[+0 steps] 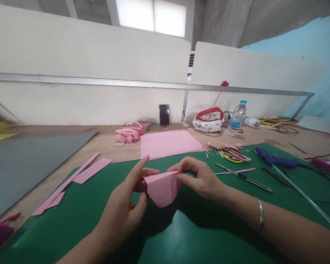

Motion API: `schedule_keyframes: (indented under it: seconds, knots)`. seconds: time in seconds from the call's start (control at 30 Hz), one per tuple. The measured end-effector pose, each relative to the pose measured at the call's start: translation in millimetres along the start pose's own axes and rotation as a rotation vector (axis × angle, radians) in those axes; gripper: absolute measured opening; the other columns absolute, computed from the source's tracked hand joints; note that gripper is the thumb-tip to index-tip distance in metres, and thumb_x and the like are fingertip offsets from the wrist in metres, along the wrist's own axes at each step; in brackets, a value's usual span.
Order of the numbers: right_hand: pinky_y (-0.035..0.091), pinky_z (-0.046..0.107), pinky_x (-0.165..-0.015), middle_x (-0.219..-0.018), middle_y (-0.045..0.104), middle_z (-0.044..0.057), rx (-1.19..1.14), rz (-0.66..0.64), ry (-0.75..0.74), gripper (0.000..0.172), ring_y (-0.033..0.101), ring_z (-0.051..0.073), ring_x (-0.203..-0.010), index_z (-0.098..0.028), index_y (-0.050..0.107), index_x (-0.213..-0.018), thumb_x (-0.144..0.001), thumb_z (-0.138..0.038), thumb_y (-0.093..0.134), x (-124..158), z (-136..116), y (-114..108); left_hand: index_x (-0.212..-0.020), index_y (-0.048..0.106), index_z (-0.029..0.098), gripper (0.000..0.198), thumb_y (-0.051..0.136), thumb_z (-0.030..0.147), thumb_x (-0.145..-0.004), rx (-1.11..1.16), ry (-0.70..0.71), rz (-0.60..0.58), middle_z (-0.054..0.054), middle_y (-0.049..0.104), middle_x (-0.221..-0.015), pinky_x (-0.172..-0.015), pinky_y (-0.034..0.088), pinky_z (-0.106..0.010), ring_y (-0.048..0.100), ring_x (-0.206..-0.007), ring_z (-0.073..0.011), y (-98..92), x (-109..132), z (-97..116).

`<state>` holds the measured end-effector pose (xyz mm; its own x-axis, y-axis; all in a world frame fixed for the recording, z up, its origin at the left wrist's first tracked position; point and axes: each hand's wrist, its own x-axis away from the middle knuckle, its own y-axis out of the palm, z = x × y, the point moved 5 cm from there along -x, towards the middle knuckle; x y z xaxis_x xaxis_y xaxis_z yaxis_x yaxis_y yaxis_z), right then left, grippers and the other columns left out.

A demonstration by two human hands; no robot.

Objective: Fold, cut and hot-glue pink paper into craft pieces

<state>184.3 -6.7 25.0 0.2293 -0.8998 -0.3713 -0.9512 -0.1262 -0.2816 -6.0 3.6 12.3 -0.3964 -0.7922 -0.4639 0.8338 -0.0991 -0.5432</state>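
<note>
A folded piece of pink paper [162, 189] is held up over the green cutting mat [170, 240], between my two hands. My left hand [132, 194] grips its left edge, with the index finger raised and the thumb below. At the upper right corner, my right hand [199, 178] pinches the paper between thumb and fingers. Cut pink strips [92, 170] lie to the left of my left hand. Beyond both hands rests a stack of pink paper sheets [169, 143]. To the right of my right hand are a craft knife [244, 178] and yellow-handled scissors [232, 157].
A blue glue gun [276, 159] with a clear glue stick lies at right. Behind stand a water bottle [237, 119], a white and red pouch [208, 121] and a phone [164, 114]. Crumpled pink paper [128, 135] sits at the back. A grey board [38, 157] fills the left.
</note>
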Motion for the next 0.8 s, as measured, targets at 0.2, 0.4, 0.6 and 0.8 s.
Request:
schedule_keyframes:
  seconds: [0.2, 0.4, 0.6, 0.8]
  knots:
    - [0.052, 0.035, -0.083, -0.098, 0.070, 0.008, -0.054, 0.023, 0.005, 0.009, 0.065, 0.018, -0.092, -0.016, 0.060, -0.084, -0.078, -0.017, 0.066, 0.3, -1.8, -0.9, -0.141, 0.024, 0.033, 0.063, 0.041, 0.012, -0.084, -0.153, 0.171, 0.029, -0.003, 0.065, -0.112, -0.077, 0.050, -0.027, 0.064, -0.096, -0.0178, -1.8, 1.2, 8.8]
    - [0.053, 0.037, -0.086, -0.111, 0.069, 0.010, -0.014, -0.059, 0.130, 0.032, 0.066, 0.022, -0.098, -0.017, 0.067, -0.110, -0.080, -0.026, 0.067, 0.1, 8.0, 1.5, -0.136, 0.033, 0.031, 0.050, 0.041, 0.017, -0.089, -0.164, 0.165, -0.013, -0.004, 0.064, -0.117, -0.084, 0.049, -0.029, 0.063, -0.100, -0.0177, 0.1, 4.2, 10.2]
    - [0.046, 0.039, -0.098, -0.111, 0.069, 0.008, 0.173, -0.046, -0.147, 0.027, 0.062, 0.021, -0.108, -0.022, 0.069, -0.109, -0.084, -0.026, 0.063, 3.3, -3.8, 6.6, -0.110, 0.061, 0.027, 0.027, 0.050, 0.021, -0.086, -0.087, 0.070, -0.042, -0.003, 0.067, -0.112, -0.086, 0.050, -0.028, 0.062, -0.101, -0.0194, 0.5, -1.0, 11.1]
    - [0.046, 0.040, -0.098, -0.110, 0.070, 0.006, 0.120, -0.006, -0.097, 0.023, 0.061, 0.020, -0.108, -0.024, 0.071, -0.106, -0.086, -0.030, 0.061, 4.9, -4.2, 6.2, -0.103, 0.067, 0.031, 0.025, 0.049, 0.025, -0.086, 0.040, 0.043, -0.045, -0.002, 0.065, -0.114, -0.090, 0.050, -0.032, 0.061, -0.105, -0.0211, -0.1, -0.2, 11.8]
